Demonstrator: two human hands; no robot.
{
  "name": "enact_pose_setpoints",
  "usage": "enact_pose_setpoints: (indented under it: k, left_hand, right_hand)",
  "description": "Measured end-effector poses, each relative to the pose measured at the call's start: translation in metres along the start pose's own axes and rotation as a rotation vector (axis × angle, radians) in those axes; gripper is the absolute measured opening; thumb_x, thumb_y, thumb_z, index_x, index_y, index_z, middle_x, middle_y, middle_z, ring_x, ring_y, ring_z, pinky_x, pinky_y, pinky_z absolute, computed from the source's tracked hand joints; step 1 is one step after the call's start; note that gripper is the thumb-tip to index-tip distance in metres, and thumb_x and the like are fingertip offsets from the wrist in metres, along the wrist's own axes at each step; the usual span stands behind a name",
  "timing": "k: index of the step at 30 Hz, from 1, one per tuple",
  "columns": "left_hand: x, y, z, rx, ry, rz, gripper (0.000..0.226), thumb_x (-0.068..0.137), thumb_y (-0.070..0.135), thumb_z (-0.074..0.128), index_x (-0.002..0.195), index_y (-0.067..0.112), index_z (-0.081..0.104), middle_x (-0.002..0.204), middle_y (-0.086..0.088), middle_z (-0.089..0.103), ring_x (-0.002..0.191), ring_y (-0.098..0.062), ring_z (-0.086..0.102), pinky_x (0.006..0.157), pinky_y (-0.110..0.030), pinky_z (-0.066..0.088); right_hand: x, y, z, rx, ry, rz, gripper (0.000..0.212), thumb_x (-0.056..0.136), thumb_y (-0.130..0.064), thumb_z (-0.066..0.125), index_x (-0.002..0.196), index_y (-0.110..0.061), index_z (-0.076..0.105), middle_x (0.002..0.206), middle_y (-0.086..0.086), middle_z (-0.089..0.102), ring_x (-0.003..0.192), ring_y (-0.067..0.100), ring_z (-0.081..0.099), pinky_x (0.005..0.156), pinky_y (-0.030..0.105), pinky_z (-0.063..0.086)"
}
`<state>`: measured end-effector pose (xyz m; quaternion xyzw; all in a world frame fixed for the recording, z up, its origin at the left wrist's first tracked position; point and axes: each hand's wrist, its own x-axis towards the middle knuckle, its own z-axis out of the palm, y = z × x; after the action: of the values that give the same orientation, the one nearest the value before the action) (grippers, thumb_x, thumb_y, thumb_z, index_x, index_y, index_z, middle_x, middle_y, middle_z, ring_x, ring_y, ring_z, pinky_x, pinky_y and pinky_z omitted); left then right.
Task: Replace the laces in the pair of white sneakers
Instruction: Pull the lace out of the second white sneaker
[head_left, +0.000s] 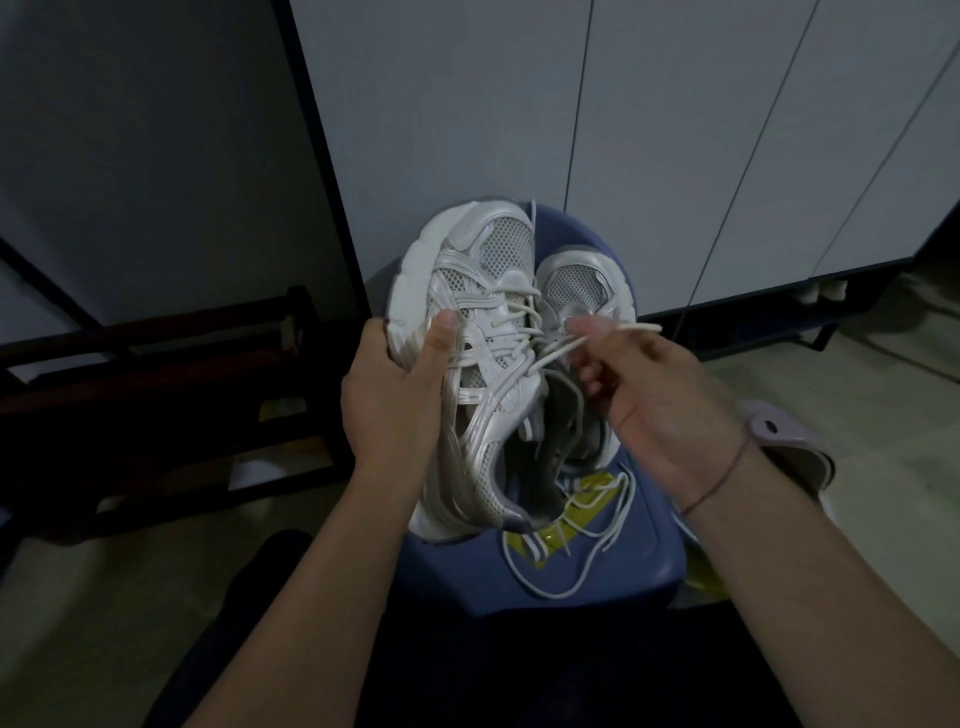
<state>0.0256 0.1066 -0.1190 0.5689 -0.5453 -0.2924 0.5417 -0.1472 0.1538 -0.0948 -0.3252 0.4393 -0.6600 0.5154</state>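
Currently held: sneaker (467, 291), tilted, partly laced, at 10 o'clock over the stool (467, 582).
Left hand (395, 395): clamped round the sole edge of that sneaker, thumb pressed on the upper.
Right hand (660, 405): fingertips pinched together on the lace (550, 353) end, at 3 o'clock from the eyelets.
Second sneaker (587, 286): on the stool at 1 o'clock, touching the first.
Loose lace (551, 594): on the stool at 5 o'clock, lying across a yellow wrapper (524, 545).

Blue stool (457, 571) carries a white sneaker (576, 286); nearer than the sneaker, a loose lace (605, 545) sprawls over a yellow packet (522, 545)
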Motion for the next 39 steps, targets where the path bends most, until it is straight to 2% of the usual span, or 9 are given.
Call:
enact_pose_setpoints:
  k: [3,5,11,14,20,23,27,33,39]
  left_hand:
    - [0.000,0.001,0.000,0.016,-0.003,0.000,0.041,0.084,0.061,0.061,0.091,0.020,0.060,0.080,0.015,0.064,0.071,0.008,0.058,0.063,-0.014,0.042]
    - [-0.001,0.001,0.001,0.025,-0.013,0.001,0.039,0.083,0.061,0.061,0.090,0.022,0.060,0.079,0.015,0.064,0.068,0.009,0.057,0.061,-0.012,0.041]
    - [0.002,0.003,-0.002,0.005,-0.020,0.020,0.033,0.085,0.056,0.063,0.088,0.023,0.059,0.078,0.016,0.063,0.066,0.018,0.056,0.057,-0.001,0.038]
    - [0.003,0.002,-0.003,0.005,-0.012,0.020,0.034,0.084,0.057,0.062,0.089,0.024,0.059,0.079,0.017,0.063,0.067,0.018,0.056,0.057,-0.001,0.038]
    - [0.002,0.001,-0.001,0.007,0.000,0.008,0.038,0.084,0.059,0.062,0.091,0.021,0.061,0.079,0.015,0.064,0.071,0.008,0.058,0.064,-0.014,0.043]
    - [0.001,0.001,-0.001,0.013,-0.012,0.008,0.037,0.084,0.059,0.062,0.089,0.023,0.060,0.078,0.017,0.063,0.067,0.012,0.057,0.061,-0.009,0.041]
    - [0.002,0.003,-0.001,-0.007,-0.034,0.022,0.031,0.084,0.057,0.063,0.083,0.027,0.057,0.075,0.017,0.063,0.064,0.015,0.056,0.058,-0.004,0.039]
    - [0.002,0.005,0.001,-0.028,-0.047,0.038,0.028,0.085,0.054,0.064,0.080,0.028,0.055,0.075,0.016,0.063,0.063,0.016,0.056,0.058,-0.002,0.039]
    - [0.004,0.002,-0.003,-0.024,-0.054,0.036,0.032,0.084,0.058,0.063,0.086,0.026,0.058,0.078,0.015,0.065,0.068,0.012,0.058,0.064,-0.012,0.045]
  right_hand:
    - [-0.008,0.006,0.007,-0.321,-0.014,-0.164,0.002,0.076,-0.017,0.071,0.077,-0.017,0.071,0.065,-0.008,0.069,0.064,0.002,0.061,0.067,0.016,0.051]
    - [-0.009,0.008,0.008,-0.385,0.008,-0.203,0.011,0.083,-0.012,0.067,0.073,-0.017,0.069,0.061,-0.008,0.067,0.060,0.001,0.059,0.063,0.014,0.049]
    - [0.007,-0.009,-0.005,0.344,0.029,0.050,0.024,0.092,-0.017,0.050,0.070,-0.013,0.057,0.054,-0.004,0.055,0.047,0.003,0.046,0.048,0.013,0.041]
    - [0.012,-0.009,-0.012,0.461,0.047,0.125,0.022,0.095,-0.023,0.046,0.074,-0.017,0.051,0.054,-0.006,0.053,0.045,0.001,0.044,0.046,0.012,0.040]
    - [-0.003,0.005,0.004,-0.106,-0.046,-0.110,0.020,0.071,-0.026,0.066,0.080,-0.009,0.068,0.060,-0.002,0.061,0.058,0.006,0.050,0.056,0.014,0.043]
    - [-0.005,0.008,0.009,-0.268,-0.040,-0.203,0.010,0.083,-0.012,0.062,0.077,-0.012,0.069,0.059,-0.005,0.063,0.057,0.003,0.052,0.059,0.013,0.045]
    - [-0.002,0.004,0.009,0.159,-0.027,-0.040,0.037,0.089,-0.011,0.053,0.057,-0.012,0.071,0.058,-0.002,0.060,0.051,0.003,0.048,0.050,0.012,0.041]
    - [0.002,0.007,0.008,0.372,-0.052,0.055,0.015,0.082,-0.021,0.054,0.075,-0.010,0.060,0.056,-0.005,0.056,0.047,0.001,0.044,0.045,0.010,0.037]
    - [0.014,-0.003,-0.008,0.685,-0.029,0.145,0.028,0.081,-0.025,0.049,0.055,-0.017,0.055,0.049,-0.008,0.047,0.039,0.001,0.039,0.041,0.012,0.035]
